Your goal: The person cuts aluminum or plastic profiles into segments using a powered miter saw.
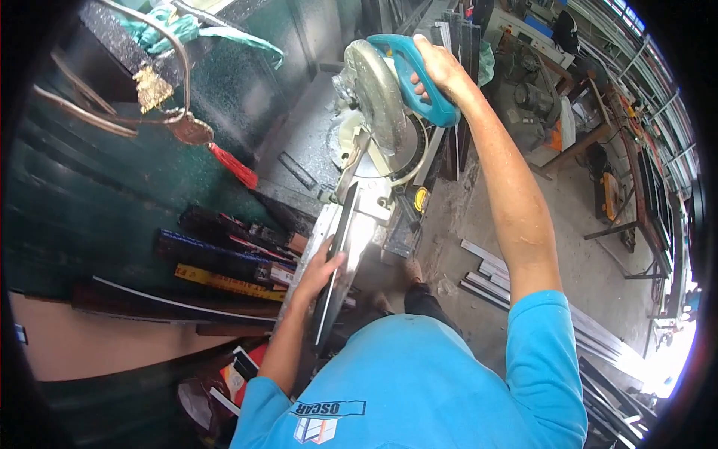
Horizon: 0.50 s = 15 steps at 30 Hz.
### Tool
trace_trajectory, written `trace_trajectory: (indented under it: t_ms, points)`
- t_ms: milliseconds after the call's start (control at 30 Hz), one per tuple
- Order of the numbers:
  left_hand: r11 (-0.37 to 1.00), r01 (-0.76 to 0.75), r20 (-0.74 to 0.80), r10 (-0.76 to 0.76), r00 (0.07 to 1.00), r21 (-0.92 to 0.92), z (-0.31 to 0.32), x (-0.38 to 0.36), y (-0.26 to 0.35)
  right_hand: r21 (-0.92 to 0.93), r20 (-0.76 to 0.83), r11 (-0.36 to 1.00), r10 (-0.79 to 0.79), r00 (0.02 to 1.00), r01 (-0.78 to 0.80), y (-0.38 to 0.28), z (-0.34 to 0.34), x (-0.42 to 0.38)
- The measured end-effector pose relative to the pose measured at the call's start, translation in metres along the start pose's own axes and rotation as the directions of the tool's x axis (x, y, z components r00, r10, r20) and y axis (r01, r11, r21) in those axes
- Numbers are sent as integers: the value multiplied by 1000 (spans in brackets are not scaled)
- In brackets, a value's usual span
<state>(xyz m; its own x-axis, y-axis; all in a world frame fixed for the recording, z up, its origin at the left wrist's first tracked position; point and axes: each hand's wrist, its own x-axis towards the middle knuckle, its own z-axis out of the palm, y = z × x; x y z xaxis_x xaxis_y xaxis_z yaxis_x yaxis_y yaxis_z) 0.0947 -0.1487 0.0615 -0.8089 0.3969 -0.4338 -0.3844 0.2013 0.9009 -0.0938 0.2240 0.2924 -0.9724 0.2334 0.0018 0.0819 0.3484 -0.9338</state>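
My right hand (443, 71) is wrapped round the teal handle (441, 112) of a miter saw (374, 93), with the arm stretched out ahead. The saw's round blade guard sits over its turntable, and part of the blade shows beneath. In my left hand (320, 273) is a long dark metal profile (338, 258), gripped near its middle. Its far end reaches the saw's fence, and its near end points back toward my body. A pale metal rail (359, 232) runs under and beside the profile.
A yellow tape measure (421, 199) sits beside the saw base. Dark profiles and a yellow level (224, 283) lie at the left. Cut strips (490, 273) are on the floor to the right, near a workbench (636, 172). A red tassel (233, 165) hangs at upper left.
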Motion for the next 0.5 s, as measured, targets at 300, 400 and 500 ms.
trace_trajectory:
  t_ms: [300,400,500]
  points:
    - [790,-223,-196,395,898,570,33,129,-14,76,30,994,75,997,-77,7,-4,13]
    - [825,-164,-240,338,910,541,51,138,11,17,28,996,85,996,-86,2,-6,11]
    - [856,-116,-304,302,904,504,68,148,14,2,-3,997,82,997,-82,3,-6,8]
